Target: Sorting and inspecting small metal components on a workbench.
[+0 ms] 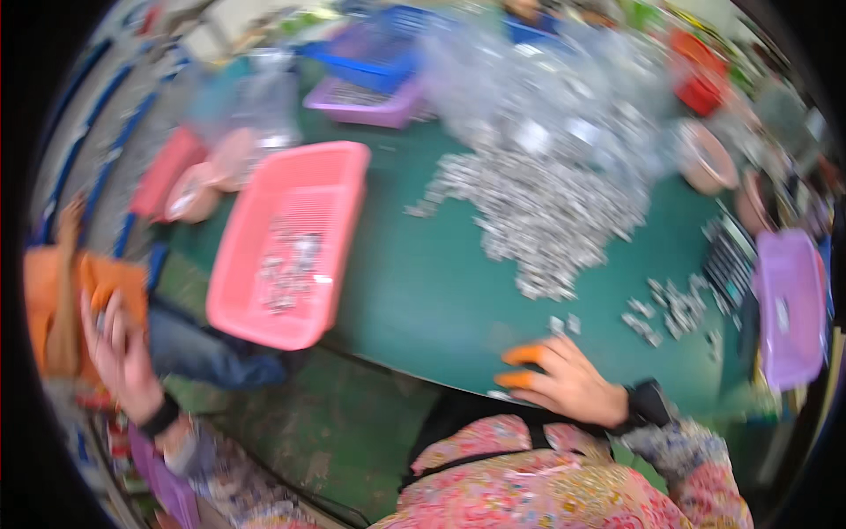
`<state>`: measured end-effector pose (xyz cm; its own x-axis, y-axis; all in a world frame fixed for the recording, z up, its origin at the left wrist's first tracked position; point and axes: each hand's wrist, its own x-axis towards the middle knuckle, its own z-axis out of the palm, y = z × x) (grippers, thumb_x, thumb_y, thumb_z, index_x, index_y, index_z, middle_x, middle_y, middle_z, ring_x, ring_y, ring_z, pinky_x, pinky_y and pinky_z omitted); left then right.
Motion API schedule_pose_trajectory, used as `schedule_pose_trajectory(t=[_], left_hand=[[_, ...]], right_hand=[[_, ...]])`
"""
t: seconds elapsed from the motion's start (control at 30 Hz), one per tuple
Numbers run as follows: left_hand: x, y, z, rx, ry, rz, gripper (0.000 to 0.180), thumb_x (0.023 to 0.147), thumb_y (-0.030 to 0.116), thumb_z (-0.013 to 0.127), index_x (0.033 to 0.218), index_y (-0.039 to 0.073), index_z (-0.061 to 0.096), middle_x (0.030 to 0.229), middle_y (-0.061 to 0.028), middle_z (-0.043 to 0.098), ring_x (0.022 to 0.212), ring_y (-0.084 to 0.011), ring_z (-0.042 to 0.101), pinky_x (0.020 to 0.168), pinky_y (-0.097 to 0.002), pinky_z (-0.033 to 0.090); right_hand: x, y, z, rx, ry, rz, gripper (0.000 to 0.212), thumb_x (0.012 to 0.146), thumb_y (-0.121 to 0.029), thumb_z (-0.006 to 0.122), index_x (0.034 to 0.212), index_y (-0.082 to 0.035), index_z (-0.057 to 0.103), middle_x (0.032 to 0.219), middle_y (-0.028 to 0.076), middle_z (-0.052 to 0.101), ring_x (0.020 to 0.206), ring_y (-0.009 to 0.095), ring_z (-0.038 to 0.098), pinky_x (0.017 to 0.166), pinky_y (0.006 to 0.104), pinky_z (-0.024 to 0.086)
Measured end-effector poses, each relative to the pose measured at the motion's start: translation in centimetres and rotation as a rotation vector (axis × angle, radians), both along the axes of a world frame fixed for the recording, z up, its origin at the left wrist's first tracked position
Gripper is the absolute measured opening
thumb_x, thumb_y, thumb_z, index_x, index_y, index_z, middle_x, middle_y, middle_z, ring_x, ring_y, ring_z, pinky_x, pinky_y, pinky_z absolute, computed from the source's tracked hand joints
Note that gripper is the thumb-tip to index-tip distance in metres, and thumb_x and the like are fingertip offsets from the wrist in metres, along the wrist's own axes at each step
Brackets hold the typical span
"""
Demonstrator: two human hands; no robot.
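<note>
My left hand (128,361) is raised at the far left, off the table. Orange covers a fingertip, and the fingers curl around something small and greyish, too blurred to name. My right hand (568,383) rests at the table's near edge with orange covers on two fingertips. Its fingers are apart, with nothing seen between them. Just beyond it lie a few small silver metal parts (564,324). Farther back spreads a big heap of similar silver parts (555,220). A pink basket (231,264) with some silver parts inside sits at the table's left edge.
Clear plastic bags (564,97) cover the heap's far side. A smaller parts cluster (679,309), a calculator (730,264) and a purple tray (789,309) lie right. Blue baskets (370,53) stand behind. Another person in orange (123,273) and jeans is close on the left.
</note>
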<state>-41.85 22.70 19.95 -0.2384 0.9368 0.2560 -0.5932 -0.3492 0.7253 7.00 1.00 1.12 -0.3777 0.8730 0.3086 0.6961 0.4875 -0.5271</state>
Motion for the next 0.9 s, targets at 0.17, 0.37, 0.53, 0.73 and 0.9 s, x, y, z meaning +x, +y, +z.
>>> schedule_pose_trajectory(t=[0.17, 0.37, 0.53, 0.73, 0.9], left_hand=[[19.3, -8.2, -13.1, -0.693, -0.259, -0.748, 0.034, 0.097, 0.028, 0.051, 0.122, 0.005, 0.052, 0.078, -0.005, 0.051, 0.045, -0.0054, 0.032, 0.035, -0.0189, 0.023], [25.9, -13.9, -18.2, -0.882, -0.137, -1.191, 0.03, 0.1, 0.023, 0.048, 0.114, -0.002, 0.055, 0.077, -0.0049, 0.05, 0.047, -0.0057, 0.032, 0.035, -0.0172, 0.02], [26.2, -14.2, -17.5, -0.894, -0.042, -1.185, 0.029, 0.1, 0.022, 0.048, 0.112, -0.003, 0.056, 0.076, -0.0047, 0.051, 0.046, -0.0053, 0.033, 0.035, -0.0175, 0.021], [29.6, -14.3, -18.1, -1.02, 0.012, -1.332, 0.028, 0.1, 0.021, 0.047, 0.108, -0.003, 0.058, 0.073, -0.0064, 0.053, 0.047, -0.0054, 0.035, 0.037, -0.0184, 0.023], [32.9, -14.8, -18.6, -1.094, -0.041, -1.523, 0.034, 0.101, 0.025, 0.045, 0.113, -0.005, 0.057, 0.073, -0.0075, 0.053, 0.048, -0.0065, 0.036, 0.039, -0.0199, 0.024]], right_hand=[[1.6, -0.2, -0.8, -0.002, 0.032, -0.142, 0.029, 0.081, -0.015, 0.07, 0.109, -0.011, 0.062, 0.113, 0.007, 0.056, 0.098, 0.025, 0.052, 0.085, 0.0372, 0.043], [-0.8, -1.3, 1.1, -0.007, 0.081, -0.161, 0.041, 0.078, -0.022, 0.074, 0.114, -0.008, 0.062, 0.103, 0.01, 0.056, 0.092, 0.027, 0.054, 0.079, 0.0372, 0.044], [-1.2, -1.4, -1.1, -0.032, 0.075, -0.159, 0.032, 0.079, -0.015, 0.073, 0.109, -0.007, 0.064, 0.095, 0.009, 0.056, 0.087, 0.025, 0.054, 0.075, 0.0343, 0.045], [1.9, -2.4, 1.0, -0.149, 0.403, -0.453, 0.023, 0.077, -0.009, 0.076, 0.099, -0.008, 0.07, 0.095, 0.007, 0.065, 0.086, 0.025, 0.057, 0.076, 0.0331, 0.046], [3.3, -3.3, 2.5, -0.066, 0.343, -0.518, 0.027, 0.076, -0.008, 0.076, 0.102, -0.008, 0.069, 0.099, 0.006, 0.065, 0.09, 0.026, 0.058, 0.079, 0.0348, 0.046]])
